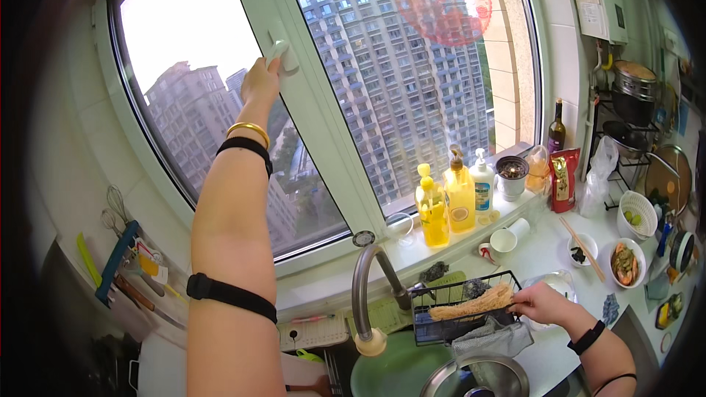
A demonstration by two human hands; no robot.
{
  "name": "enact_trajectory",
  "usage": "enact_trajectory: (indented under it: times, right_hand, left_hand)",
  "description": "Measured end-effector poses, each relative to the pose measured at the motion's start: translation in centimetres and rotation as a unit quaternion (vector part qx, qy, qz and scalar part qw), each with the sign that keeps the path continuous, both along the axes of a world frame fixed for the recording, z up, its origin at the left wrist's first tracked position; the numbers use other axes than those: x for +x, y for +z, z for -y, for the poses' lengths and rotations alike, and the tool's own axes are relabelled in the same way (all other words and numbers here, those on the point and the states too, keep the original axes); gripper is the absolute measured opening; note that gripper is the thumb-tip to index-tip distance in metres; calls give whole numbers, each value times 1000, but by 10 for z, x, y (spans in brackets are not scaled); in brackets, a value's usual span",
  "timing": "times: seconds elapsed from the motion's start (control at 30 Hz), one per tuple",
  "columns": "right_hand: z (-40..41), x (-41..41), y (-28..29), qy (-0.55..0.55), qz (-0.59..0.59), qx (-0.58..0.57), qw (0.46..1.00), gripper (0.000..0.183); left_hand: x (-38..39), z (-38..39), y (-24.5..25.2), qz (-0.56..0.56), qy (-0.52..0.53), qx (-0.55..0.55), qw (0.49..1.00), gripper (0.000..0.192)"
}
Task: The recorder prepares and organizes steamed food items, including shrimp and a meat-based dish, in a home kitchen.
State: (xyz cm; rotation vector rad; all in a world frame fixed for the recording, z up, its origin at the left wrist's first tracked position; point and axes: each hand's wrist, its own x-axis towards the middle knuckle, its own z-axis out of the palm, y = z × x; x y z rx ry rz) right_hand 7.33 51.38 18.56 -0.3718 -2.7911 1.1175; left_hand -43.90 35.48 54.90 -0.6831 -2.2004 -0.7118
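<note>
My left hand point(260, 85) reaches up and is wrapped around the white window handle point(279, 51) on the frame's middle post. Lower right, my right hand point(543, 303) pinches the right end of a black wire basket point(422, 325) above the sink. Inside the basket lie a tan fibrous scrubber point(469, 307) and a dark steel-wool scourer point(474, 288). A grey mesh cloth point(493, 337) drapes over the basket's front edge. The window's left sash point(220, 215) looks closed against its frame.
A curved faucet point(361, 281) rises over a green basin point(386, 366). Yellow soap bottles point(433, 215), a white pump bottle point(481, 184) and a potted plant point(511, 179) line the sill. Right, a bowl of food point(627, 263) and chopsticks point(582, 248) rest on the counter. Utensils hang from a rack point(117, 262) at left.
</note>
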Motion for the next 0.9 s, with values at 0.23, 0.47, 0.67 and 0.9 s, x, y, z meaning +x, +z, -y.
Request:
enact_trajectory:
  times: [0.23,0.47,0.67,0.9]
  right_hand:
    - [0,-4,-2,11,20,-9,1000,10]
    - [-7,-10,-10,19,-23,2,1000,13]
    - [-6,-11,-24,10,-18,-47,999,14]
    - [34,-32,-3,84,35,-12,996,16]
  left_hand:
    - [-24,4,-1,88,-120,1,989,56]
    - [-28,-8,2,23,-94,18,995,75]
    - [-41,-42,-20,77,-163,236,955,68]
    - [18,-2,-61,120,-209,219,945,83]
